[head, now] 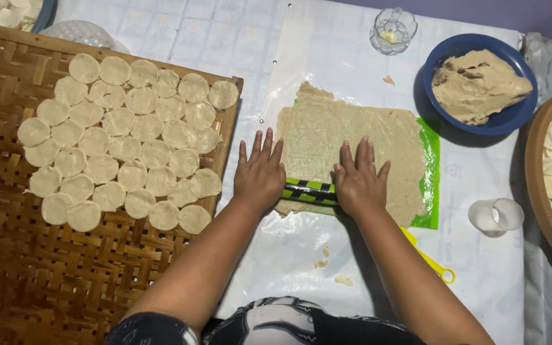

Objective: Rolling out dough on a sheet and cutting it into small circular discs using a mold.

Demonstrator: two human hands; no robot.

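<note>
A flat sheet of beige dough [327, 131] lies on a green mat [430, 160] over clear plastic. Across its near edge sits a green-and-black striped roller [310, 190]. My left hand [260, 172] presses flat on the roller's left end, fingers spread and pointing away. My right hand [359, 180] presses flat on its right end, over the dough. To the left, a woven bamboo tray [7, 255] carries several round cut dough discs [122, 144] in overlapping rows.
A blue bowl [512, 118] with a lump of dough stands at the back right. A small glass dish [393, 30] is behind the mat, a clear plastic cup [496, 215] lies to the right, and a yellow tool [439, 270] pokes out by my right forearm. A round basket [535, 172] of discs is at the right edge.
</note>
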